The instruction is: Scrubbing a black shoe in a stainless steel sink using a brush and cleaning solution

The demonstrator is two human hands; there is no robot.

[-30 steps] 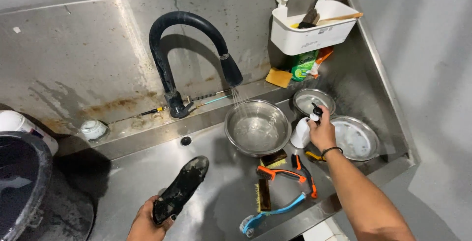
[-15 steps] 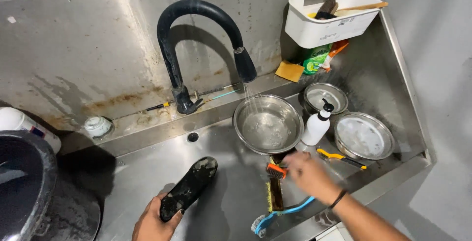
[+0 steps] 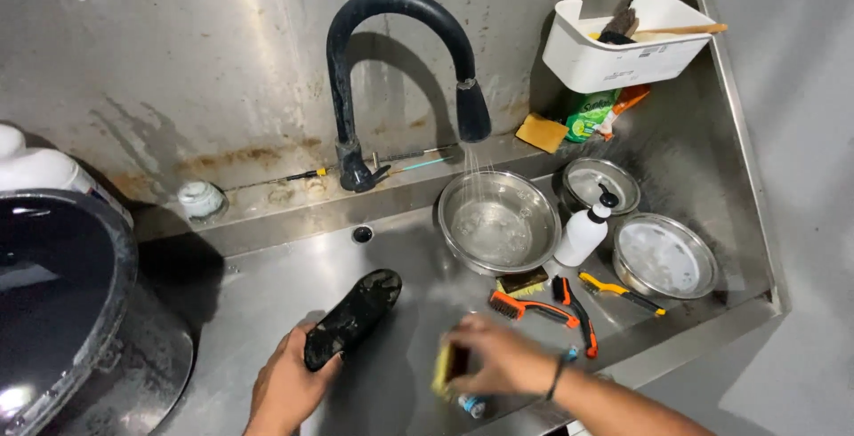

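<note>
Shoe [image 3: 354, 318] gripped in left hand [image 3: 286, 387] fingers — right hand [image 3: 494, 358] fingers closed round yellow brush [image 3: 447, 367].

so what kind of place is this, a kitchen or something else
Probably a utility wash sink rather than a kitchen: a stainless steel basin with a black gooseneck faucet running, scrub brushes laid out, and the left hand holding a dirty black shoe.

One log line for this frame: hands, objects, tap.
left hand: holds black shoe | right hand: grips brush | tap: running into bowl
</note>
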